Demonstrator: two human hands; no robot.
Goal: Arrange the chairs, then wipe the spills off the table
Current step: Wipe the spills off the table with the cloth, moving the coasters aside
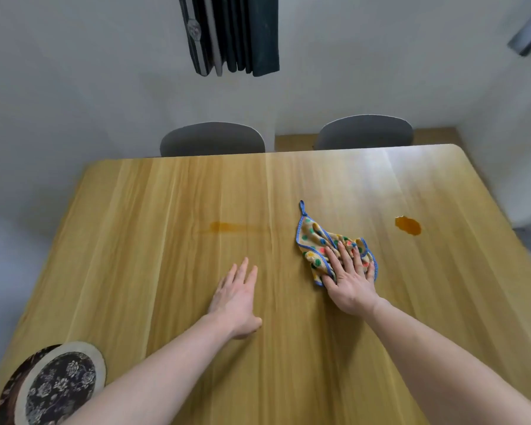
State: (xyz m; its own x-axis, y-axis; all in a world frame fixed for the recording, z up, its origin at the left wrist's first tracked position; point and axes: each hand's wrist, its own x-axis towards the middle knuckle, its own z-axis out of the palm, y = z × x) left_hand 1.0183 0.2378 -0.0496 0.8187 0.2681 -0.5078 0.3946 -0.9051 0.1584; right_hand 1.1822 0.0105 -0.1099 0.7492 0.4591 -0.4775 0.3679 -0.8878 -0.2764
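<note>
Head view: dotted cloth (319,240) lies mid-table, right hand (351,282) pressing it flat with straight fingers, nothing gripped. Orange puddle (408,225) sits right of it, faint smear (227,227) left. Left hand (236,297) rests flat on table (166,194), fingers extended. Two grey chairs (212,139) are tucked at far edge.

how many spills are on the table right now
2: an orange puddle right of the cloth, and a faint smeared streak left of it. The arms or cloth may hide others.
</note>
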